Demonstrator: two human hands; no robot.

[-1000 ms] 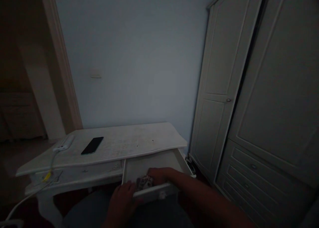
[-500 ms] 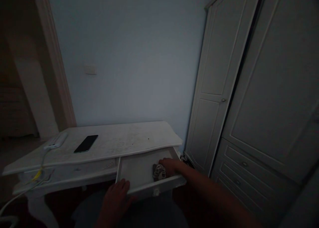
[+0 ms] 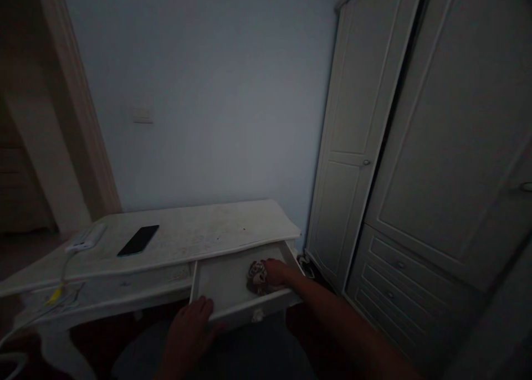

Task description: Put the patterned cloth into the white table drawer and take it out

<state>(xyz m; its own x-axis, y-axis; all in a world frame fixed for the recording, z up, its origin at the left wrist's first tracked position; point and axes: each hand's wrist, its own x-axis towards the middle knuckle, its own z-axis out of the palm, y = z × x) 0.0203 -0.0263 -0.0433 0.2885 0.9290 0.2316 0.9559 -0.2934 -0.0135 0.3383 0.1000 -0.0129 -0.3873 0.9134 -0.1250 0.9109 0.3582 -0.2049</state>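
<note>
A white desk drawer (image 3: 224, 285) is pulled out, with a pale floor inside and a round knob (image 3: 257, 315) on its front. My left hand (image 3: 192, 322) grips the drawer's front left corner, fingers over the edge and thumb along the front. Inside the drawer, toward its right side, my right hand (image 3: 276, 273) is closed on a bunched brown-and-white patterned cloth (image 3: 256, 277). The fingertips of that hand are partly hidden by the cloth. Whether the cloth rests on the drawer floor I cannot tell.
On the white desk (image 3: 224, 225) lie a dark phone (image 3: 138, 240) and a white power strip (image 3: 86, 237), its cable hanging down at the left with a yellow tag (image 3: 54, 296). A white wardrobe (image 3: 344, 203) stands at the right. Dark items (image 3: 305, 266) lie on the floor between.
My right hand has carried the cloth from near the drawer's front left toward its right side, then slightly back. The left hand stays on the drawer corner. The view has turned slightly right.
</note>
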